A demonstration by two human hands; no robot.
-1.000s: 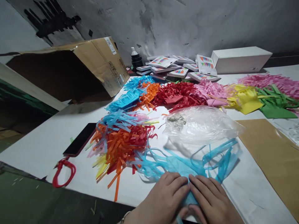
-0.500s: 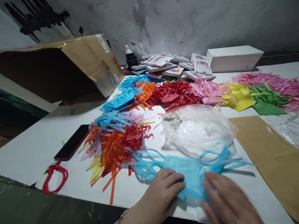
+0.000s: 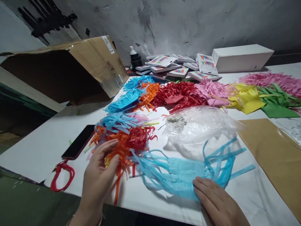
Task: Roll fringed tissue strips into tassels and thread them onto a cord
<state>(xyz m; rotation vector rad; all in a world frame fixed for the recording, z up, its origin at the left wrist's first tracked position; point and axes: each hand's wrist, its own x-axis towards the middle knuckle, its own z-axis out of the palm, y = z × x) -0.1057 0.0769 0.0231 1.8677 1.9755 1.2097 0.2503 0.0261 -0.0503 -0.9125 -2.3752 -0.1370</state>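
Observation:
A light blue tissue piece [image 3: 185, 174] with fringed strips at both ends lies flat near the table's front edge. The fingers of my right hand [image 3: 215, 197] rest stretched out on its lower right part. My left hand [image 3: 101, 174] is at the pile of orange and red fringed paper [image 3: 127, 141], thumb and fingers apart, with orange strips showing between them. It holds nothing that I can make out. A clear plastic bag [image 3: 204, 124] with a tangle of thin twine or wire at its left end lies behind the blue piece.
Left of the pile lies a black phone [image 3: 78, 142] with a red cord [image 3: 62, 177]. Blue, orange, red, pink, yellow and green fringed bundles line the back, before flat printed boxes [image 3: 162, 61], a white box [image 3: 242, 58] and an open cardboard box [image 3: 96, 59]. Brown paper [image 3: 270, 150] lies at right.
My left hand has left the blue piece and moved left to the orange strips. My right hand, blurred before, now rests on the blue piece, whose right strips are more spread out.

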